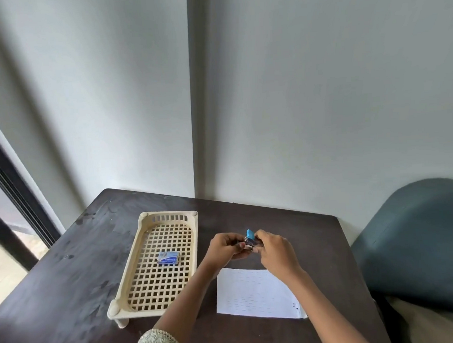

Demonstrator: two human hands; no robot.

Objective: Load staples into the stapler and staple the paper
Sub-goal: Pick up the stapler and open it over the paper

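A small blue stapler (pixel 250 237) is held above the dark table between both hands, its blue top tilted upward. My right hand (pixel 273 250) grips it from the right side. My left hand (pixel 225 247) pinches at its metal front end; whether staples are between those fingers is too small to tell. A small blue staple box (pixel 168 257) lies closed in the middle of the cream basket (pixel 135 257). White paper (pixel 255 293) lies flat on the table just below my hands, partly under my right forearm.
The dark wooden table (pixel 68 284) stands in a corner against pale walls. A blue-grey cushioned seat (pixel 420 240) sits to the right of the table. A dark window frame (pixel 11 198) runs along the left.
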